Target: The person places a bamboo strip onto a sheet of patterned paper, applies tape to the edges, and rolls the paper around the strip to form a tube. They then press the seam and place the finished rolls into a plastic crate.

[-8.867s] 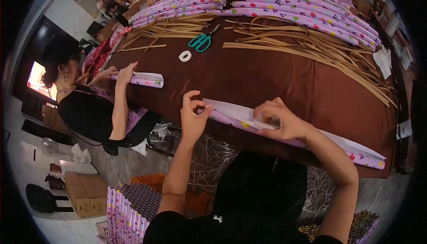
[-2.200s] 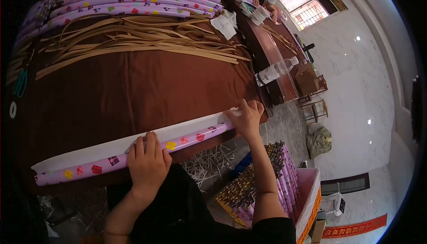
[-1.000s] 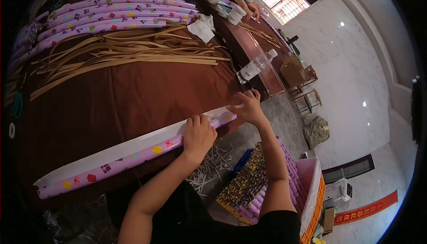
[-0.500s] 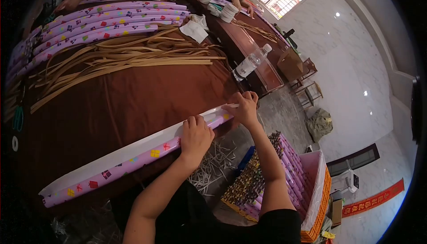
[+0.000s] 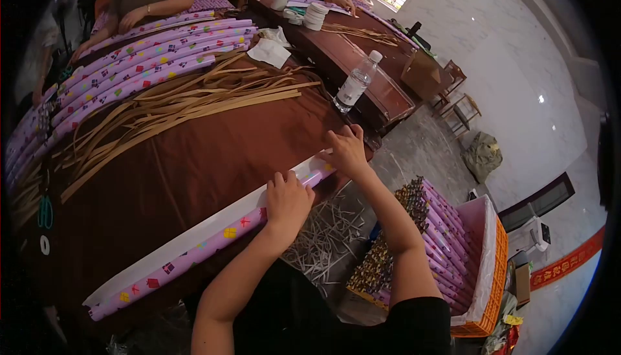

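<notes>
Person's left hand (image 5: 289,203) back up, fingers bent forward, side by side. Right hand (image 5: 347,152) farther ahead, fingers curled, grip hidden. Hands near each other, apart. Left arm (image 5: 236,280) and right arm (image 5: 398,222) bent at elbows.

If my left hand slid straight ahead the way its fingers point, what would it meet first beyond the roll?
Your left hand would likely meet the ends of the brown strips, across a stretch of cloth, though depth is hard to judge here.
</notes>
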Action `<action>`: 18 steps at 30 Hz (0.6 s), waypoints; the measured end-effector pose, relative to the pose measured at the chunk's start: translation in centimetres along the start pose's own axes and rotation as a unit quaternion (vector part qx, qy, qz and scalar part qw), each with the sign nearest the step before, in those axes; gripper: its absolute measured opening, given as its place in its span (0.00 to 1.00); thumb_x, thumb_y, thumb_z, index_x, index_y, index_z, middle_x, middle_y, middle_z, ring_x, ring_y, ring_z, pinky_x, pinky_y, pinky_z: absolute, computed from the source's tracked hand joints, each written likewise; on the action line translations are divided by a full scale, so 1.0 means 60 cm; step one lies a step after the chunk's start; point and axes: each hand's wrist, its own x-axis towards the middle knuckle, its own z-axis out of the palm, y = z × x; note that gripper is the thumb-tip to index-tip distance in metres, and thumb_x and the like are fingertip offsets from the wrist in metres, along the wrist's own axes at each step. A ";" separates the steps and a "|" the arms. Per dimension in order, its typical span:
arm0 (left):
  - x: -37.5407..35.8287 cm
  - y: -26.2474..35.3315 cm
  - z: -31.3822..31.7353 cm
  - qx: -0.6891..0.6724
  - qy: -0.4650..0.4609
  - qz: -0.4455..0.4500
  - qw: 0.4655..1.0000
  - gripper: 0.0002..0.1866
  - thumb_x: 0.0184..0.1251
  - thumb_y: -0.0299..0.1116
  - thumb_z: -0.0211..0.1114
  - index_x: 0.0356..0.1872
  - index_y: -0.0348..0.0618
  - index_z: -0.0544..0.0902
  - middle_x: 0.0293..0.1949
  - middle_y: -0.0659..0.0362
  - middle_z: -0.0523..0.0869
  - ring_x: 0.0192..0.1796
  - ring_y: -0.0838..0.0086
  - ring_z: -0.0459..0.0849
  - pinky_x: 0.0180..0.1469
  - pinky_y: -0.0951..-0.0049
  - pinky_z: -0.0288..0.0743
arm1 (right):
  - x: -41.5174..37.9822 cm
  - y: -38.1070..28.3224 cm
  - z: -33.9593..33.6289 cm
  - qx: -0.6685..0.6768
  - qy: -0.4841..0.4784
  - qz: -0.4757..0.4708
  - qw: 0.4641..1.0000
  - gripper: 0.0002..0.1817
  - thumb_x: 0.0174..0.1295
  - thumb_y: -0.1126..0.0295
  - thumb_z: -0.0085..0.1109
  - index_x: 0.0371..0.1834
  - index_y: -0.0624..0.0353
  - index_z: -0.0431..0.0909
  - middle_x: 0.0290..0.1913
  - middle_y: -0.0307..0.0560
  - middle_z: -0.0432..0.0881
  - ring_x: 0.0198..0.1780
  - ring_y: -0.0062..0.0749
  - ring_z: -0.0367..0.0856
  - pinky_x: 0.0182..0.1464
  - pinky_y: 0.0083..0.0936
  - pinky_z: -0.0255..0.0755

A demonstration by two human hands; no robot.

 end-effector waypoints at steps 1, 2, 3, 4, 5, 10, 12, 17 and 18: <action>0.014 -0.003 -0.006 0.009 -0.003 0.004 1.000 0.17 0.64 0.40 0.61 0.39 0.36 0.87 0.47 0.52 0.83 0.50 0.60 0.80 0.52 0.62 0.75 | 0.002 0.001 0.002 0.006 0.005 0.007 1.000 0.24 0.44 0.52 0.73 0.36 0.54 0.75 0.26 0.44 0.82 0.45 0.39 0.75 0.63 0.46 0.55; 0.034 -0.006 -0.013 0.020 -0.075 0.013 0.997 0.15 0.64 0.38 0.61 0.39 0.38 0.88 0.46 0.52 0.85 0.50 0.60 0.82 0.50 0.62 0.78 | 0.004 0.003 0.003 -0.012 -0.022 0.002 1.000 0.24 0.45 0.51 0.72 0.38 0.56 0.77 0.29 0.41 0.83 0.47 0.39 0.75 0.63 0.46 0.55; 0.056 -0.009 -0.021 0.033 -0.145 0.021 0.989 0.13 0.63 0.36 0.61 0.40 0.39 0.88 0.46 0.52 0.86 0.50 0.59 0.85 0.47 0.62 0.80 | 0.003 0.003 0.004 -0.030 -0.048 -0.001 0.998 0.25 0.47 0.51 0.71 0.40 0.58 0.80 0.31 0.39 0.85 0.49 0.39 0.74 0.64 0.46 0.54; 0.085 -0.012 -0.030 0.044 -0.146 0.028 0.988 0.13 0.63 0.36 0.61 0.40 0.39 0.88 0.46 0.52 0.86 0.50 0.59 0.85 0.47 0.62 0.80 | 0.001 0.001 0.005 -0.026 -0.040 0.009 0.999 0.25 0.47 0.51 0.71 0.40 0.58 0.80 0.31 0.39 0.85 0.49 0.39 0.74 0.64 0.46 0.54; 0.118 -0.014 -0.036 0.033 -0.190 0.033 0.981 0.12 0.62 0.34 0.61 0.40 0.40 0.88 0.45 0.51 0.87 0.49 0.58 0.86 0.46 0.61 0.82 | 0.001 0.001 0.004 -0.040 -0.059 -0.004 0.997 0.25 0.48 0.51 0.70 0.41 0.59 0.79 0.31 0.40 0.85 0.49 0.39 0.74 0.64 0.46 0.54; 0.194 -0.019 0.030 -0.070 -0.157 0.030 0.985 0.12 0.59 0.38 0.67 0.38 0.40 0.84 0.41 0.47 0.88 0.48 0.52 0.86 0.50 0.52 0.79 | 0.001 0.012 0.003 -0.034 -0.071 -0.020 0.997 0.25 0.50 0.54 0.66 0.46 0.60 0.77 0.31 0.42 0.85 0.50 0.39 0.73 0.62 0.44 0.54; 0.189 -0.025 0.051 -0.085 -0.114 0.057 0.988 0.12 0.60 0.38 0.67 0.38 0.39 0.83 0.41 0.47 0.87 0.48 0.52 0.85 0.51 0.52 0.77 | -0.008 0.016 -0.003 -0.014 -0.065 0.003 0.998 0.24 0.50 0.55 0.66 0.46 0.59 0.76 0.30 0.42 0.84 0.48 0.40 0.74 0.62 0.44 0.55; 0.178 -0.029 0.072 -0.123 -0.053 0.099 0.986 0.12 0.60 0.37 0.67 0.38 0.39 0.83 0.41 0.50 0.86 0.49 0.53 0.83 0.53 0.53 0.75 | -0.034 0.049 0.008 0.107 -0.031 0.034 0.993 0.23 0.49 0.57 0.67 0.47 0.53 0.75 0.32 0.40 0.83 0.47 0.39 0.76 0.63 0.44 0.57; 0.179 -0.026 0.073 -0.135 -0.054 0.100 0.984 0.11 0.60 0.36 0.66 0.39 0.39 0.83 0.41 0.50 0.86 0.49 0.54 0.83 0.54 0.54 0.74 | -0.038 0.052 0.002 0.120 -0.004 0.042 0.992 0.23 0.48 0.58 0.68 0.48 0.51 0.76 0.33 0.39 0.83 0.48 0.38 0.76 0.63 0.44 0.58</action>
